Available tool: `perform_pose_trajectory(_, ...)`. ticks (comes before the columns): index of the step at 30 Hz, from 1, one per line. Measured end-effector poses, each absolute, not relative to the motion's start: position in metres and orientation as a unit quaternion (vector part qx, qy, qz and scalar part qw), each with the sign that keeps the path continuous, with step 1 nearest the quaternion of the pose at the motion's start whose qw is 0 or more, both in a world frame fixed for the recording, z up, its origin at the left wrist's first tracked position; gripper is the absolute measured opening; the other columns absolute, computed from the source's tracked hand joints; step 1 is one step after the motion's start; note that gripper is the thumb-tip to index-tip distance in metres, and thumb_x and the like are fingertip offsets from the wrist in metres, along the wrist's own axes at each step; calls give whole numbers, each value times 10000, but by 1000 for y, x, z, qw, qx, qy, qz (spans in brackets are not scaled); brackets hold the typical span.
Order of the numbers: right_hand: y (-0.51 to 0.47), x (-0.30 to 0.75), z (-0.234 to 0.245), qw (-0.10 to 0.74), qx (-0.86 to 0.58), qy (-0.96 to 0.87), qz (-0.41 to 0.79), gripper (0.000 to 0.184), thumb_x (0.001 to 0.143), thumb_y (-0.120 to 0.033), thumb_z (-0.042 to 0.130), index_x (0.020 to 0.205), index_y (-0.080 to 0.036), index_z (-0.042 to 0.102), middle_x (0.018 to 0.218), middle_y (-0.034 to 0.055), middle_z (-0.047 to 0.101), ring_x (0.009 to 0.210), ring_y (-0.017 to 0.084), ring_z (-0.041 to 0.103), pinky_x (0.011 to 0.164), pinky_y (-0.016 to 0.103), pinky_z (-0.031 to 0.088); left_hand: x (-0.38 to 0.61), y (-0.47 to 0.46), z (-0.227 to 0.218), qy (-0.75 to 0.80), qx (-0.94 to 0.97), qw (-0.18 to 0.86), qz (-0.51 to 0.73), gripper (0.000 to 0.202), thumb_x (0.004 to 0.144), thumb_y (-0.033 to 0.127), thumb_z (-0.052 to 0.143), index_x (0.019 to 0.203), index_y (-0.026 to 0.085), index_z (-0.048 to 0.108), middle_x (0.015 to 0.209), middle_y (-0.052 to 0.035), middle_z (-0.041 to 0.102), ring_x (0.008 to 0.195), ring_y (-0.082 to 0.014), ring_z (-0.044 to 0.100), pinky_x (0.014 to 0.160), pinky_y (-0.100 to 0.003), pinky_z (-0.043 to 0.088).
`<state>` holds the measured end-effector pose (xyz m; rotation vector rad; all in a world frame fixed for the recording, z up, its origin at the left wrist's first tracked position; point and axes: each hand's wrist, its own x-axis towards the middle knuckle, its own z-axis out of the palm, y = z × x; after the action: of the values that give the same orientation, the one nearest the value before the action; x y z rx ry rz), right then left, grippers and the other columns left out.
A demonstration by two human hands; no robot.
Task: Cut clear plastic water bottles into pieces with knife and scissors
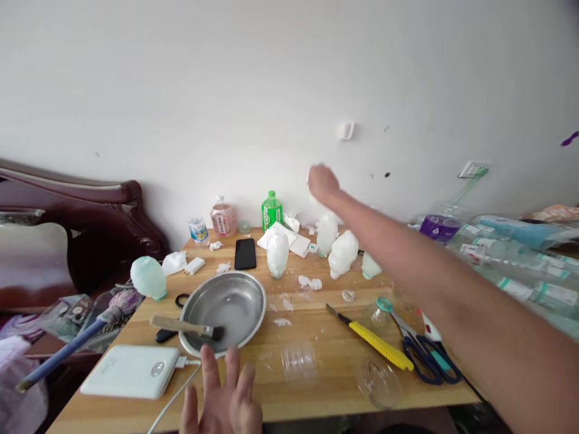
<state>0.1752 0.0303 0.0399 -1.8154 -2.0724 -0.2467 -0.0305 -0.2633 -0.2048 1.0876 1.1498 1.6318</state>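
Note:
My right hand is raised in front of the wall at the back of the table, fingers closed; a sliver of white shows at its edge, too little to name. Palm up at the table's front edge, my left hand has its fingers spread and holds nothing. Just beyond it is a steel bowl with cloudy liquid, a wooden-handled brush resting across its rim. Several paper-covered balloon-like shapes stand behind, among them a white one, a lumpy one and a pale green one.
A yellow utility knife, scissors and cut clear plastic pieces lie at the right. A white power bank with a cable is front left. A phone and green bottle are farther back. Plastic bottles pile up at far right.

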Motion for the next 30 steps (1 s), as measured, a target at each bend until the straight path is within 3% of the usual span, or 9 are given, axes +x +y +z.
perform_pose_trajectory(3,-35,193,48,247,-609,-744,-119,839,812,-284,-95,1060,269,484,1246,133,517,1171,172,499,767,251,327,-17,-253,-174,339,305,534,712,526,929,654,136,1449,592,194,1544,27,407,954,-191,644,396,-199,452)
perform_pose_trajectory(5,-99,204,30,303,-561,-769,-39,657,885,-435,298,1035,136,587,1062,60,634,891,75,578,681,237,327,-4,-252,-157,229,269,577,737,492,940,636,206,1406,559,343,1569,44,359,1047,-207,618,538,-242,559)
perform_pose_trajectory(7,-169,208,-2,280,-552,-781,83,323,836,-347,568,960,-68,673,892,-8,675,701,59,549,641,221,341,8,-256,-150,152,267,609,731,501,929,661,221,1354,527,452,1563,44,369,1028,-222,624,630,-329,603)
perform_pose_trajectory(10,-257,206,-58,258,-454,-790,323,103,793,-146,619,878,-199,645,973,-12,663,769,93,552,715,223,392,27,-274,-156,108,284,640,705,575,887,733,202,1324,518,507,1563,31,375,926,-210,648,743,-433,601)
perform_pose_trajectory(12,-293,204,-90,207,-415,-729,504,43,880,-228,578,884,-204,613,847,-24,630,727,100,530,682,217,396,40,-289,-165,105,292,643,700,626,861,767,164,1333,526,499,1600,47,304,973,-229,651,806,-467,582)
perform_pose_trajectory(17,-335,222,-147,285,-377,-566,676,461,960,-577,422,851,-158,581,752,-1,549,672,103,470,637,229,370,67,-333,-191,98,343,667,654,716,810,812,129,1362,517,477,1642,92,167,1150,-325,605,750,-456,590)
perform_pose_trajectory(23,-378,234,-195,331,-246,-458,788,586,617,-556,838,1018,-178,639,914,35,654,848,155,631,737,242,487,79,-387,-223,125,481,653,571,725,733,871,284,1308,516,546,1610,85,275,1304,-369,508,1047,-517,431)
perform_pose_trajectory(27,-400,230,-210,315,-328,-624,636,433,854,-474,544,1109,-177,728,1000,54,675,911,164,707,691,283,483,84,-406,-227,331,508,679,414,687,767,754,511,1364,415,530,1410,-57,586,1300,-344,522,1120,-513,348)
perform_pose_trajectory(30,-408,226,-223,368,-368,-645,559,173,870,-301,611,898,-310,782,930,35,729,799,172,706,627,270,541,89,-409,-230,432,498,681,318,657,850,633,509,1449,379,415,1241,-87,704,1270,-312,563,1152,-535,289)
